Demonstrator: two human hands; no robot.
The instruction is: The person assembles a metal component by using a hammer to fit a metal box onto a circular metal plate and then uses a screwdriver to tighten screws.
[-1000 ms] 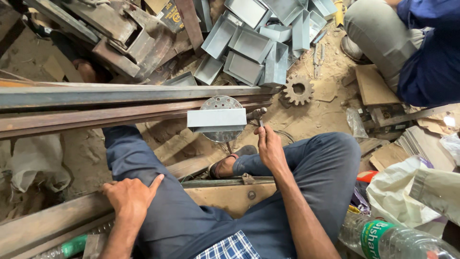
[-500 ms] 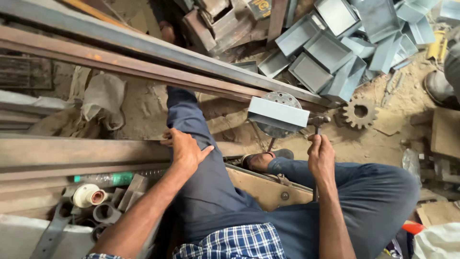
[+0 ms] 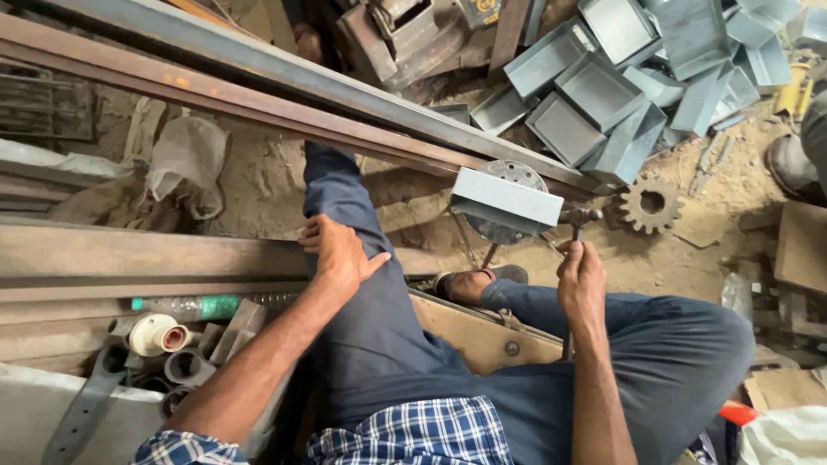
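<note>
The right hand (image 3: 581, 280) is clamped on a hammer (image 3: 575, 226) whose handle runs near to far, head at the far end. The head sits just right of a grey folded metal box (image 3: 508, 202), long axis left-right. The left hand (image 3: 340, 254) lies flat, fingers spread, on the knee (image 3: 345, 215). A gear (image 3: 650, 203) lies further right on the sandy floor (image 3: 672, 258).

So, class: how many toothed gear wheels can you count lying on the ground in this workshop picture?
1. The rusty gear lies on the sandy floor right of the hammer head, below the grey tray pile; others may be hidden under scrap.

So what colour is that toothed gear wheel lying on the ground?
Rusty brown. The gear wheel lies flat on the sandy floor, seen clearly in the head view.
</note>
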